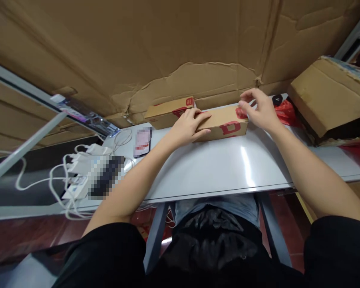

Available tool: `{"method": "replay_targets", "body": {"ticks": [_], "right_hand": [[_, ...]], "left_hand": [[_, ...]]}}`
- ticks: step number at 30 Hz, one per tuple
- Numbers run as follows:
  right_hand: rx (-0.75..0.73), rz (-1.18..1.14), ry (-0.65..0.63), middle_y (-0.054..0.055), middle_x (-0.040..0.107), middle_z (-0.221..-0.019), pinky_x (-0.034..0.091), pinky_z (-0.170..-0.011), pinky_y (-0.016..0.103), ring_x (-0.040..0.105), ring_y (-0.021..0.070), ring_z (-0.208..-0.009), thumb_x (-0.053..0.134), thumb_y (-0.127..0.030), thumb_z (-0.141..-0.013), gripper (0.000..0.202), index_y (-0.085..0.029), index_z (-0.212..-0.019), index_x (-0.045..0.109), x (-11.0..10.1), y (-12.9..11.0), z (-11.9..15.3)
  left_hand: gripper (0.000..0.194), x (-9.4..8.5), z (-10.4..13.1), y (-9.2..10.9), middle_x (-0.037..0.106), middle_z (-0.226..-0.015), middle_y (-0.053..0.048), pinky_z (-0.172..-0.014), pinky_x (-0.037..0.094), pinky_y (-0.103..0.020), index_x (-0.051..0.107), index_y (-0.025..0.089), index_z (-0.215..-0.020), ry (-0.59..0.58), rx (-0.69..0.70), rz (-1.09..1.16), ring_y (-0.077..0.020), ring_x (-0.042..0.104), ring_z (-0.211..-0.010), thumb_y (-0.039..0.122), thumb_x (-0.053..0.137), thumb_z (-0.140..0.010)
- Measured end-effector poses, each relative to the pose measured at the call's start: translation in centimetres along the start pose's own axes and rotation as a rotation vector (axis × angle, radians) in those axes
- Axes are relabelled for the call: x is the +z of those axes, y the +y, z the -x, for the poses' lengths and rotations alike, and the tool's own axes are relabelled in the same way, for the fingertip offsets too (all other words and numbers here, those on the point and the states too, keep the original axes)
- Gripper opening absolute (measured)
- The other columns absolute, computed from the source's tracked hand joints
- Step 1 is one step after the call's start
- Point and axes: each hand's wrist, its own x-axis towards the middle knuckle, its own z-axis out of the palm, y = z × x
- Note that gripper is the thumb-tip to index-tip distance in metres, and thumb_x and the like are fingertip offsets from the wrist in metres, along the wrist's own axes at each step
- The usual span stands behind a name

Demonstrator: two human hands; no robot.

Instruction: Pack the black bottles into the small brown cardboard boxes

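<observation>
A long brown cardboard box (215, 127) with red printing lies on the white table (209, 172). My left hand (189, 127) rests on the box's left end, its fingers spread over the top and front. At the right end, my right hand (258, 108) is bent above a red sticker (241, 113), thumb and fingertips close together at the box's edge. Whether something small is between those fingertips is not clear. A second brown box (164, 113) with red marks lies behind and to the left, partly covered by my left hand.
On the left are a phone (142, 143), white cables and chargers (86, 160) and a metal frame bar (26, 146). A large open carton (326, 96) and a red plastic bag (287, 113) sit at the right. Cardboard (191, 36) walls the back.
</observation>
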Motion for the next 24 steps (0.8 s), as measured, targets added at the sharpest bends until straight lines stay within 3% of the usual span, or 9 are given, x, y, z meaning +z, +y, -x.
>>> {"method": "replay_targets", "body": {"ticks": [3, 6, 8, 11, 14, 16, 18, 20, 24], "right_hand": [[-0.108, 0.032, -0.157, 0.022, 0.078, -0.166, 0.057, -0.141, 0.075, 0.072, 0.0529, -0.158, 0.075, -0.079, -0.113, 0.072, -0.03, -0.165, 0.079, 2.0, -0.9, 0.9], [-0.193, 0.054, -0.205, 0.024, 0.067, -0.181, 0.044, -0.153, 0.077, 0.061, 0.0538, -0.173, 0.076, -0.076, -0.113, 0.078, -0.03, -0.176, 0.076, 3.8, -0.9, 1.6], [-0.205, 0.085, -0.232, 0.025, 0.063, -0.186, 0.044, -0.153, 0.077, 0.062, 0.0527, -0.173, 0.071, -0.071, -0.118, 0.075, -0.029, -0.18, 0.075, 4.4, -0.6, 1.7], [-0.208, 0.106, -0.244, 0.026, 0.071, -0.18, 0.05, -0.149, 0.075, 0.068, 0.0504, -0.168, 0.065, -0.065, -0.123, 0.074, -0.025, -0.185, 0.071, 4.5, 0.0, 1.7], [-0.248, 0.12, -0.181, 0.026, 0.081, -0.168, 0.059, -0.14, 0.073, 0.075, 0.0492, -0.158, 0.067, -0.063, -0.125, 0.069, -0.021, -0.179, 0.075, 4.4, 0.4, 1.7], [-0.285, 0.132, -0.119, 0.023, 0.086, -0.159, 0.065, -0.132, 0.072, 0.079, 0.0483, -0.15, 0.069, -0.06, -0.124, 0.06, -0.022, -0.17, 0.079, 4.6, 0.6, 1.7], [-0.318, 0.151, -0.076, 0.022, 0.089, -0.151, 0.068, -0.126, 0.071, 0.081, 0.0478, -0.143, 0.071, -0.056, -0.121, 0.054, -0.022, -0.161, 0.081, 4.9, 0.8, 1.8], [-0.33, 0.19, -0.051, 0.022, 0.09, -0.146, 0.068, -0.123, 0.072, 0.082, 0.0481, -0.138, 0.071, -0.056, -0.119, 0.05, -0.022, -0.155, 0.081, 5.2, 0.8, 1.6], [-0.28, 0.286, -0.023, 0.021, 0.09, -0.136, 0.065, -0.122, 0.073, 0.08, 0.0482, -0.129, 0.062, -0.061, -0.12, 0.044, -0.027, -0.14, 0.08, 5.3, 0.2, 0.2]], "left_hand": [[0.077, -0.6, 2.5, -1.7, 0.07, -0.175, -0.021, -0.154, 0.047, -0.077, 0.076, 0.034, -0.178, 0.06, -0.066, 0.012, -0.0509, 0.057, -0.171, 0.082, 0.071, -0.118], [0.073, -0.3, 3.9, -3.3, 0.069, -0.176, -0.023, -0.155, 0.044, -0.08, 0.08, 0.03, -0.17, 0.18, -0.167, 0.01, -0.0517, 0.054, -0.173, 0.078, 0.073, -0.116], [0.068, 0.2, 4.5, -4.0, 0.069, -0.172, -0.024, -0.155, 0.043, -0.081, 0.082, 0.028, -0.162, 0.281, -0.223, 0.024, -0.0512, 0.056, -0.17, 0.078, 0.072, -0.116], [0.073, 0.3, 5.4, -5.3, 0.07, -0.168, -0.025, -0.155, 0.044, -0.08, 0.082, 0.029, -0.155, 0.401, -0.274, 0.081, -0.051, 0.059, -0.168, 0.089, 0.07, -0.115], [0.087, -0.1, 6.3, -6.8, 0.069, -0.169, -0.026, -0.15, 0.048, -0.079, 0.08, 0.03, -0.152, 0.494, -0.315, 0.099, -0.0554, 0.06, -0.168, 0.101, 0.085, -0.102], [0.084, -0.2, 6.5, -7.4, 0.072, -0.162, -0.025, -0.142, 0.057, -0.075, 0.078, 0.029, -0.151, 0.542, -0.348, 0.107, -0.0535, 0.069, -0.159, 0.09, 0.1, -0.098], [0.07, 0.0, 6.3, -7.4, 0.077, -0.147, -0.02, -0.127, 0.068, -0.063, 0.076, 0.027, -0.15, 0.552, -0.393, 0.149, -0.0419, 0.081, -0.133, 0.067, 0.107, -0.102], [0.052, 0.4, 5.8, -6.7, 0.077, -0.132, -0.012, -0.11, 0.072, -0.05, 0.077, 0.025, -0.145, 0.56, -0.434, 0.208, -0.0288, 0.08, -0.104, 0.047, 0.105, -0.107], [0.039, 1.3, 4.7, -5.2, 0.074, -0.124, -0.008, -0.099, 0.07, -0.042, 0.078, 0.025, -0.136, 0.638, -0.414, 0.292, -0.0244, 0.075, -0.099, 0.034, 0.102, -0.107]]}}
